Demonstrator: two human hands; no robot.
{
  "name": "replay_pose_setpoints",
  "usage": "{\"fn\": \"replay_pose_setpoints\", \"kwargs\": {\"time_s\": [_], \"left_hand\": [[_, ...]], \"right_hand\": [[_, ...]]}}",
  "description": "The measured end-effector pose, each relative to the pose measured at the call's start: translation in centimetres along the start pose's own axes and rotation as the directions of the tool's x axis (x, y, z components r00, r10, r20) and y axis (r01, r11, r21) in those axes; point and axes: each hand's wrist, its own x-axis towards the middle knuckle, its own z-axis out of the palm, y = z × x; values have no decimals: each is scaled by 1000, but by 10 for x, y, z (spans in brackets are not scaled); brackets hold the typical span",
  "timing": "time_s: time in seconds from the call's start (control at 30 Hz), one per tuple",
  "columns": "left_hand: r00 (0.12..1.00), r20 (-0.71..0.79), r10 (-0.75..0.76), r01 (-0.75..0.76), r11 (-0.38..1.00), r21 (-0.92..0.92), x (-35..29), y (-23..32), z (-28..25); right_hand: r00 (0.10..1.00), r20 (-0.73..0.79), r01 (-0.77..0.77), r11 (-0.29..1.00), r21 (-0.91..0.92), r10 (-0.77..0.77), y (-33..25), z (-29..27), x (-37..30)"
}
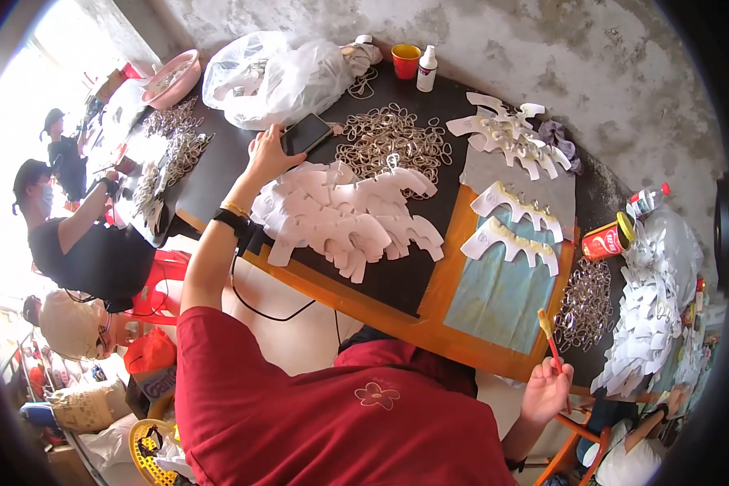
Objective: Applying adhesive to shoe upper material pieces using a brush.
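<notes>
My left hand (268,159) reaches across the table, its thumb and fingers gripping the edges of a dark smartphone (308,134). In my right hand (546,391), at the near right edge, is a small brush (552,344) with a red handle, its yellowish tip pointing up. A heap of white cut-out pieces (332,215) lies below the phone, beside a pile of metal rings (393,138). On a blue-stained sheet (498,296) at the right, white toothed strips (512,243) carry a yellowish coating along one edge. More strips with metal rings (514,138) lie behind them.
A plastic bag (275,81), red cup (406,61) and white bottle (427,69) stand along the wall. Right of the sheet are a red can (606,241), more rings (585,304) and white pieces (648,308). Other people (81,235) sit at the left; another person's arm (656,417) shows lower right.
</notes>
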Motion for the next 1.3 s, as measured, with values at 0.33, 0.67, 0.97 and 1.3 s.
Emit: {"fn": "replay_pose_setpoints", "kwargs": {"time_s": [0.33,0.67,0.97,1.3], "left_hand": [[946,42,321,-322,946,26,-17,93,-64],[384,-52,922,-845,329,-421,-77,323,-44],[19,-82,996,-920,-14,-391,-121,417,4],[164,176,971,-784,236,-573,-157,407,-4]], "right_hand": [[1000,-23,-7,999,46,8,0,-17,5],[992,105,-87,985,151,72,-2,-12,17],[996,4,88,946,313,-94,-36,-53,-7],[849,-210,278,748,-603,-485,-107,-71,26]]}}
